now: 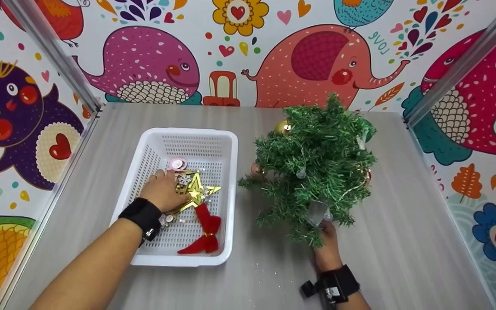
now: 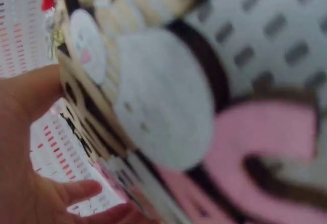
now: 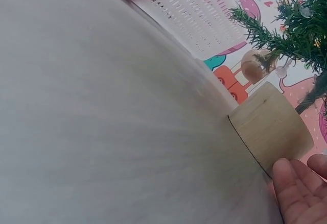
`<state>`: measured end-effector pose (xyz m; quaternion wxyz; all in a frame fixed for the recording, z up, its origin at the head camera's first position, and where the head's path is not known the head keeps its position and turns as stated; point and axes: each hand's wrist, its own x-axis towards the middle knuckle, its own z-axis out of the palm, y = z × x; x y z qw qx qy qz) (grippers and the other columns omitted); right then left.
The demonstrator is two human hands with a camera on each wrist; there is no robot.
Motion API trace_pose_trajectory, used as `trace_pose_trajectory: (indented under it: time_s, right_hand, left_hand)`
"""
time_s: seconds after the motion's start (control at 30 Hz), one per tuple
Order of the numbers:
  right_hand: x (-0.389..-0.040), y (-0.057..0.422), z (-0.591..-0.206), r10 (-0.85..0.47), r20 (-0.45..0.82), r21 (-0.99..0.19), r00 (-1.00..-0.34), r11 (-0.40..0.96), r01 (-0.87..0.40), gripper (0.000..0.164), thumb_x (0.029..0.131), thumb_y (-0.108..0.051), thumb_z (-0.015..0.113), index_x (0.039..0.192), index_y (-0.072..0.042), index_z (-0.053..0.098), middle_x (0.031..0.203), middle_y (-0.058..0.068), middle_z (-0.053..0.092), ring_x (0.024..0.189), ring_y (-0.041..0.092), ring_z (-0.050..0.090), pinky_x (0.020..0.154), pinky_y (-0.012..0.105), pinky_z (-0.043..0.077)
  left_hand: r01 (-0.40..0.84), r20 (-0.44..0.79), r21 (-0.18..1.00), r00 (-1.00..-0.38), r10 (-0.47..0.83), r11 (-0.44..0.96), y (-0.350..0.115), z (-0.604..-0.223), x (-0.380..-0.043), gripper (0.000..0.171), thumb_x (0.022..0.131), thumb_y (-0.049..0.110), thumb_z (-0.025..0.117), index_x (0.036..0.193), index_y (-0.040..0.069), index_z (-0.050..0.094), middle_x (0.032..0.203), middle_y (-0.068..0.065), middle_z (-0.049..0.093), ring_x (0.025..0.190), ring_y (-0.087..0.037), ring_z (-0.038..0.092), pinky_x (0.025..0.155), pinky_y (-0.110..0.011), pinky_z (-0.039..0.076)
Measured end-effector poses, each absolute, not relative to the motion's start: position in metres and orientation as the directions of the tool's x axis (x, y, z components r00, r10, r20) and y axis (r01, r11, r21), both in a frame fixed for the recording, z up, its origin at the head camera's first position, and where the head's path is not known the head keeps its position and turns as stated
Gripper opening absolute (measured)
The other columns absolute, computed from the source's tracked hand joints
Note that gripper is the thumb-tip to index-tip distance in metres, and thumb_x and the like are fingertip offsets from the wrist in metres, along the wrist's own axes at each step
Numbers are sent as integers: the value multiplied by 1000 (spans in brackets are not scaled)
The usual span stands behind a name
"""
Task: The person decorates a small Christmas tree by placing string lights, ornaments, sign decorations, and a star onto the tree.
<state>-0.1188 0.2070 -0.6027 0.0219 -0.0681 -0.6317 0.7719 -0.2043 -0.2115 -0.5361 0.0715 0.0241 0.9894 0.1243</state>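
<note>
My left hand (image 1: 164,189) reaches down into a white plastic basket (image 1: 234,172). In the left wrist view, its thumb and fingers hold several flat painted wooden ornaments (image 2: 158,101), with white faces and pink parts; their far edges hide some fingertips. Beside that hand lie a gold star (image 1: 196,191) and a red velvet bow (image 1: 208,232). A small green artificial Christmas tree (image 1: 317,159) stands right of the basket, hung with baubles and lights. Low at the tree, my right hand (image 1: 329,249) touches its round wooden base (image 3: 271,127) with the fingertips, partly under the branches.
The grey tabletop (image 1: 256,275) runs beneath basket and tree. Patterned panels (image 1: 162,60) with cartoon animals close off the back and sides, with metal posts (image 1: 459,64) at the corners. A clear box (image 1: 315,213) hangs among the lower branches.
</note>
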Motion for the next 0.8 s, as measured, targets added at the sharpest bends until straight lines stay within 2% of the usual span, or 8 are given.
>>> trace_pose_trajectory:
  time_s: [0.2, 0.3, 0.43, 0.5, 0.57, 0.67, 0.73, 0.8]
  right_hand:
    - [-119, 207, -603, 132, -90, -985, -987, -157, 69, 15, 97, -8, 52, 100, -14, 65, 94, -7, 65, 85, 6, 58, 70, 22, 50]
    - [-119, 207, -603, 128, -84, -986, -988, -157, 63, 14, 97, -8, 52, 100, -13, 65, 93, -5, 65, 84, 6, 58, 69, 22, 50]
    - [-117, 207, -600, 140, -110, -984, -984, -155, 88, 13, 97, -9, 54, 101, -13, 65, 92, -6, 64, 82, 6, 58, 69, 22, 50]
    - [-115, 207, -598, 145, -134, -982, -980, -154, 111, 14, 97, -11, 55, 107, -11, 64, 95, -5, 65, 84, 8, 60, 70, 23, 50]
    - [-112, 208, -595, 137, -153, -983, -979, -120, 137, 22, 98, -16, 55, 117, -9, 61, 101, -4, 66, 90, 9, 62, 74, 24, 51]
    - [-103, 209, -588, 90, -208, -978, -974, -13, 207, 29, 96, -22, 59, 120, -6, 58, 94, 0, 64, 81, 11, 60, 69, 25, 49]
    - [-94, 209, -582, -10, -240, -963, -971, 127, 237, 25, 95, -26, 59, 111, -6, 61, 83, 0, 60, 71, 9, 55, 64, 23, 45]
    - [-82, 207, -575, -169, -222, -939, -960, 301, 164, 19, 96, -27, 59, 100, -9, 63, 73, -3, 53, 63, 7, 48, 60, 22, 41]
  left_hand:
    - [-9, -56, 337, -998, 11, 941, -212, -535, -207, 102, 72, 41, 74, 145, -11, 25, 122, -39, 42, 113, -53, 37, 91, -61, 41]
    - [13, 53, 373, -999, -8, 928, -212, -526, -208, 102, 72, 37, 77, 144, -13, 24, 118, -39, 44, 108, -52, 39, 88, -60, 42]
    - [55, 191, 416, -981, -29, 908, -208, -509, -208, 102, 72, 36, 80, 145, -11, 25, 123, -36, 43, 109, -51, 43, 93, -59, 40]
    - [77, 240, 429, -970, -32, 900, -205, -499, -206, 102, 73, 35, 81, 146, -8, 25, 126, -34, 42, 111, -48, 43, 95, -58, 40]
    - [103, 280, 434, -960, -25, 895, -201, -488, -203, 101, 74, 35, 80, 147, -7, 24, 129, -33, 40, 113, -45, 42, 96, -57, 40]
    - [139, 339, 419, -941, -13, 897, -195, -470, -198, 101, 75, 36, 80, 148, -5, 24, 134, -31, 39, 114, -43, 42, 97, -56, 40]
    - [164, 382, 409, -924, -5, 898, -190, -457, -194, 102, 75, 38, 80, 149, -3, 23, 135, -29, 38, 114, -42, 43, 98, -55, 40]
    - [191, 425, 396, -905, 5, 898, -185, -443, -187, 102, 74, 38, 80, 149, -1, 23, 136, -29, 38, 116, -41, 42, 99, -53, 40]
